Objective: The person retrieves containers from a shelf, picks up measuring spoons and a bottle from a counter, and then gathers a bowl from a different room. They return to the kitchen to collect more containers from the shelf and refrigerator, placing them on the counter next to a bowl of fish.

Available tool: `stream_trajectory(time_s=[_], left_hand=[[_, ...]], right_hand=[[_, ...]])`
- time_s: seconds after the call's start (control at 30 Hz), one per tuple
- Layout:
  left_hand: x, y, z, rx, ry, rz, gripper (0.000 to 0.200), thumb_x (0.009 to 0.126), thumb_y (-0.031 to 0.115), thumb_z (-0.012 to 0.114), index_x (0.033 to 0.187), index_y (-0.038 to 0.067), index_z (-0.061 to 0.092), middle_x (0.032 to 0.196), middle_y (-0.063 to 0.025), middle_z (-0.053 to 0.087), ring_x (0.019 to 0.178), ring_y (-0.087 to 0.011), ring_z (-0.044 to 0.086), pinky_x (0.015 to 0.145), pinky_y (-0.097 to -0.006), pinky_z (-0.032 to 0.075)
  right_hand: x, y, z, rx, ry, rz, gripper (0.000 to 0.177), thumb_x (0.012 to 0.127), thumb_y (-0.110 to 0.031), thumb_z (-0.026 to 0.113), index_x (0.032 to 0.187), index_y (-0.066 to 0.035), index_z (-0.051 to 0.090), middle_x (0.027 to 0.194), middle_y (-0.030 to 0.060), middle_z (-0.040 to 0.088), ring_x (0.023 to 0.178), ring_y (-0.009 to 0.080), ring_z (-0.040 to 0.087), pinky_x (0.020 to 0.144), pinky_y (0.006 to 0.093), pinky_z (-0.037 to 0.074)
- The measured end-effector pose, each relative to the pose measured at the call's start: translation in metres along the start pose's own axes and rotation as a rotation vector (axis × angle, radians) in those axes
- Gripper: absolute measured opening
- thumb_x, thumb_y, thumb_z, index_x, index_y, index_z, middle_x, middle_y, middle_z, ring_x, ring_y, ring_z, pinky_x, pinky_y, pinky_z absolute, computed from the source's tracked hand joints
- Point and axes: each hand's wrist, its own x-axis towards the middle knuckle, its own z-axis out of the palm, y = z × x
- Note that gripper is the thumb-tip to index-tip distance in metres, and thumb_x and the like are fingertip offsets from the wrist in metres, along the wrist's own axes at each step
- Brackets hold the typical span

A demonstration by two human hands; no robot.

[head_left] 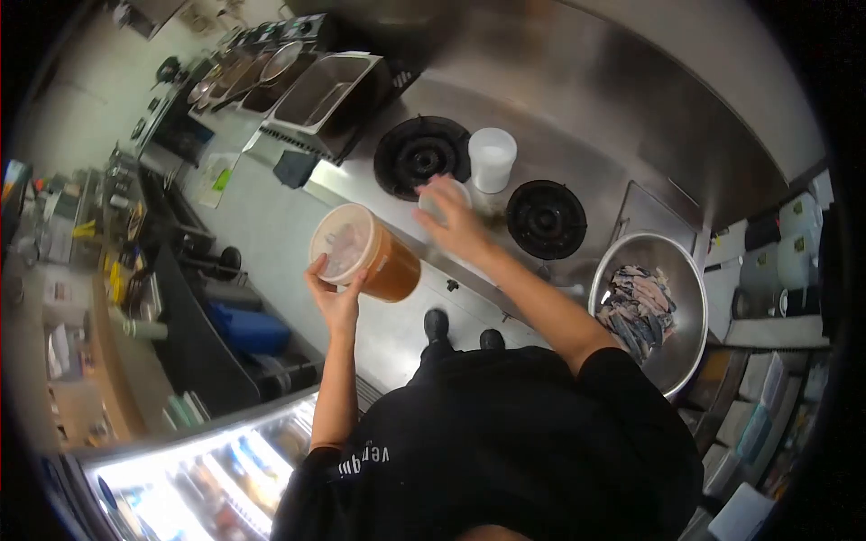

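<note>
My left hand has its fingers and thumb around the lidded end of a large clear plastic tub, which is tilted on its side in the air. The tub has orange-brown contents and a translucent lid. Slightly blurred, my right hand is stretched over the stove, fingers apart, overlapping a whitish round container that it partly hides. Just behind that stands a taller white plastic container, between two black burners.
A left burner and a right burner sit on the steel stove top. A steel bowl of fish pieces stands at right. Deep fryers are at upper left, a lit glass-topped fridge at lower left.
</note>
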Motion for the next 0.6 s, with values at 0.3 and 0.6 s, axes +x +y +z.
stream_trajectory(time_s=[0.3,0.6], left_hand=[[0.143,-0.123,0.017,0.306,0.019,0.204,0.078,0.066,0.025,0.089,0.122,-0.007,0.045,0.123,-0.0203,0.044,0.116,-0.0322,0.046,0.101,-0.0431,0.038],[0.204,-0.122,0.013,0.516,-0.389,0.423,0.076,0.08,0.027,0.077,0.138,-0.001,0.036,0.14,-0.0245,0.036,0.129,-0.0403,0.037,0.108,-0.0491,0.028]], right_hand=[[-0.014,0.103,-0.068,-0.744,-0.257,0.466,0.055,0.088,-0.026,0.062,0.14,-0.015,0.047,0.152,0.0192,0.029,0.142,0.0401,0.021,0.108,0.0628,0.026],[-0.222,-0.014,-0.233,-1.387,0.771,0.841,0.058,0.081,-0.027,0.069,0.125,0.005,0.05,0.127,0.0283,0.05,0.119,0.0449,0.045,0.101,0.0527,0.036]])
